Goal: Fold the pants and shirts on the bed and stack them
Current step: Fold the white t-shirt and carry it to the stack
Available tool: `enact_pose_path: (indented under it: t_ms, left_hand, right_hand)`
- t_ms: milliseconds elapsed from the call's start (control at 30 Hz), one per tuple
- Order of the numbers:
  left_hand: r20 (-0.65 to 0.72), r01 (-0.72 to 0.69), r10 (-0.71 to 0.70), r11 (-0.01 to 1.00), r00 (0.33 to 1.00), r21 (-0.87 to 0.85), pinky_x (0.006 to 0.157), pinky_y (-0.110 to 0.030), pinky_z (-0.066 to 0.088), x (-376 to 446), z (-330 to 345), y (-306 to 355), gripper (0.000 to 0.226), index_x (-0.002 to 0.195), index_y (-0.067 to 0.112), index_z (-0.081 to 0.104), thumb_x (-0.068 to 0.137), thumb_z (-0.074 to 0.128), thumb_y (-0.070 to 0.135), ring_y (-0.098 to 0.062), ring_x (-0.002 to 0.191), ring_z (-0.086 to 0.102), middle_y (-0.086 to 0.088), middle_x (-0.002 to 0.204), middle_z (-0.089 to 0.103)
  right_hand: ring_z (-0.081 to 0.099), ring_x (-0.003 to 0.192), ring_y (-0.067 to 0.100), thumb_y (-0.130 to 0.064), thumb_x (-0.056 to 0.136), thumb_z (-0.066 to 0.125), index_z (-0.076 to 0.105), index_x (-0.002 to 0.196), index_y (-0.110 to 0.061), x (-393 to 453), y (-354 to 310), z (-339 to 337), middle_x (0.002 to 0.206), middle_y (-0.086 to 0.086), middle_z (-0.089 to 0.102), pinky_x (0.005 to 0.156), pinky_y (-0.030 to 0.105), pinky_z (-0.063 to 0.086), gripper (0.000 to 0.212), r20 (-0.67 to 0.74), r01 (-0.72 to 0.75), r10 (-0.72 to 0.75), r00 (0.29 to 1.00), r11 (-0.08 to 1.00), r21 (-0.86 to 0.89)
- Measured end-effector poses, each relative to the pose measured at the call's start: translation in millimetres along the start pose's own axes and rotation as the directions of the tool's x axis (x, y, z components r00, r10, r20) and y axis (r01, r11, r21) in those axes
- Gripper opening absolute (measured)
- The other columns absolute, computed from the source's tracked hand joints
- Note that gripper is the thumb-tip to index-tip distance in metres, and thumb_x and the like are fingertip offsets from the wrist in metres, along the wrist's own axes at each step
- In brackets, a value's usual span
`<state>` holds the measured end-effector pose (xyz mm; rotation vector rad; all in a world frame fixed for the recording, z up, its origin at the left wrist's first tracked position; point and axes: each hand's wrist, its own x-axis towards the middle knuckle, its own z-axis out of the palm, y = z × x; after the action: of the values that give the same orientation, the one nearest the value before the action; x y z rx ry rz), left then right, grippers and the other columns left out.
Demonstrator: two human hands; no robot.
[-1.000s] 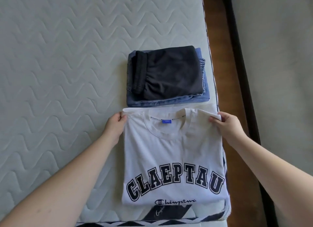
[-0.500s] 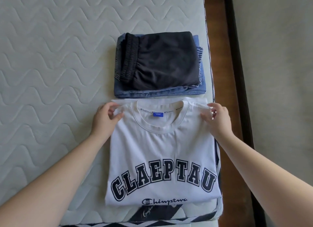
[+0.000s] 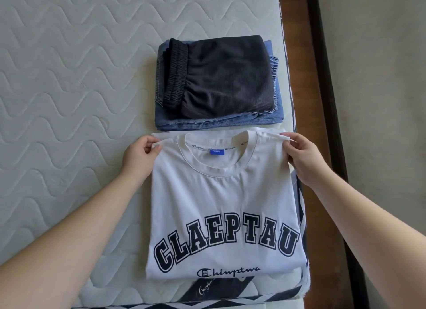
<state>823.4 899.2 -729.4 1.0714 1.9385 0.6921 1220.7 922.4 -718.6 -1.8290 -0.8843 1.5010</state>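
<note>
A folded white T-shirt (image 3: 221,207) with dark block letters lies at the bed's near right corner, collar away from me. My left hand (image 3: 138,156) pinches its left shoulder corner. My right hand (image 3: 302,156) pinches the right shoulder corner. Just beyond the collar sits a stack: black folded pants (image 3: 221,75) on top of folded blue jeans (image 3: 253,119).
The quilted mattress (image 3: 69,89) stretches left and far. Its right edge runs beside a brown wooden bed frame (image 3: 297,55), with pale floor (image 3: 373,78) beyond. A dark patterned mattress border (image 3: 219,295) lies at the near edge.
Both hands have stayed on the shirt's shoulder corners. The shirt's top edge has been drawn flatter and straighter, just short of the jeans; the view has shifted slightly.
</note>
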Motion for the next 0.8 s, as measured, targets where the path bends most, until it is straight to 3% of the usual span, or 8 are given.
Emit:
enact_pose_path:
  t_ms: [100, 167, 333, 400, 467, 567, 667, 800]
  left_hand:
    - [0.005, 0.011, -0.011, 1.000, 1.000, 0.000, 0.084, -0.032, 0.051, -2.3, 1.6, 1.8, 0.016, 0.089, 0.033, 0.062, 0.090, 0.069, 0.018, -0.016, 0.082, 0.063, -0.002, 0.094, 0.070]
    - [0.040, -0.081, 0.077, 0.990, 0.996, 0.112, 0.080, -0.027, 0.048, -2.3, 1.0, 7.6, 0.012, 0.095, 0.028, 0.066, 0.086, 0.073, 0.026, -0.017, 0.086, 0.063, 0.001, 0.096, 0.069]
    - [0.249, -0.385, 0.323, 0.885, 0.913, 0.264, 0.083, -0.011, 0.040, 6.7, 11.4, 39.9, 0.031, 0.107, 0.015, 0.069, 0.079, 0.081, 0.020, -0.009, 0.094, 0.058, 0.004, 0.102, 0.060]
    - [0.298, -0.403, 0.316, 0.863, 0.901, 0.305, 0.083, -0.018, 0.041, 12.2, 19.1, 49.3, 0.026, 0.107, 0.012, 0.070, 0.082, 0.078, 0.018, -0.014, 0.096, 0.060, -0.002, 0.103, 0.065]
    - [0.264, -0.376, 0.303, 0.879, 0.916, 0.293, 0.077, -0.011, 0.039, 15.8, 24.6, 54.7, 0.018, 0.100, 0.009, 0.072, 0.084, 0.075, 0.014, -0.017, 0.092, 0.060, -0.004, 0.099, 0.067]
    - [0.153, -0.336, 0.306, 0.910, 0.940, 0.244, 0.068, 0.001, 0.033, 18.4, 27.3, 55.6, 0.010, 0.094, 0.008, 0.072, 0.085, 0.073, 0.012, -0.014, 0.084, 0.058, 0.001, 0.090, 0.063]
    - [0.089, -0.294, 0.280, 0.922, 0.956, 0.252, 0.069, -0.006, 0.036, 18.0, 29.8, 50.9, 0.013, 0.098, 0.007, 0.072, 0.086, 0.072, 0.014, -0.016, 0.085, 0.059, -0.004, 0.093, 0.065]
    - [0.052, -0.372, 0.379, 0.858, 0.924, 0.356, 0.088, -0.038, 0.045, 9.0, 38.2, 52.1, 0.018, 0.105, 0.007, 0.070, 0.088, 0.069, 0.013, -0.032, 0.096, 0.059, -0.011, 0.102, 0.065]
  right_hand:
    - [0.063, 0.080, 0.019, -0.015, 0.094, 0.058, 0.067, 0.109, -0.023, 6.6, -1.2, 1.7, 0.096, -0.002, 0.070, 0.074, 0.031, 0.051, 0.019, -0.109, 0.009, -0.052, 0.993, 0.933, -0.361]
    - [0.061, 0.088, 0.011, -0.013, 0.091, 0.055, 0.065, 0.109, -0.028, 5.0, -8.4, 8.4, 0.101, -0.009, 0.066, 0.072, 0.026, 0.046, 0.026, -0.105, 0.081, -0.151, 0.983, 0.868, -0.490]
    - [0.056, 0.106, 0.016, -0.025, 0.090, 0.065, 0.068, 0.113, -0.022, 3.0, -26.0, 28.6, 0.110, -0.004, 0.065, 0.086, 0.027, 0.041, 0.023, 0.190, 0.358, -0.315, 0.930, 0.659, -0.661]
    - [0.058, 0.095, 0.011, -0.032, 0.088, 0.070, 0.069, 0.108, -0.023, 6.1, -29.7, 35.3, 0.100, -0.007, 0.067, 0.081, 0.015, 0.042, 0.022, 0.174, 0.341, -0.305, 0.936, 0.677, -0.652]
    - [0.057, 0.076, -0.001, -0.033, 0.087, 0.071, 0.068, 0.093, -0.027, 9.3, -32.0, 39.3, 0.079, -0.017, 0.064, 0.064, 0.002, 0.037, 0.009, 0.092, 0.276, -0.275, 0.957, 0.767, -0.579]
    - [0.057, 0.072, -0.001, -0.031, 0.089, 0.068, 0.068, 0.087, -0.027, 14.8, -32.6, 40.6, 0.073, -0.018, 0.063, 0.061, 0.005, 0.038, 0.004, 0.010, 0.242, -0.285, 0.958, 0.792, -0.560]
    - [0.062, 0.090, 0.012, -0.031, 0.089, 0.067, 0.070, 0.093, -0.026, 19.3, -31.5, 41.9, 0.081, -0.015, 0.066, 0.079, 0.024, 0.045, 0.007, -0.058, 0.201, -0.286, 0.957, 0.788, -0.582]
    - [0.049, 0.119, 0.026, -0.024, 0.091, 0.060, 0.063, 0.118, -0.024, 13.2, -23.3, 50.9, 0.121, -0.001, 0.061, 0.103, 0.041, 0.033, 0.027, -0.176, 0.150, -0.385, 0.906, 0.681, -0.716]
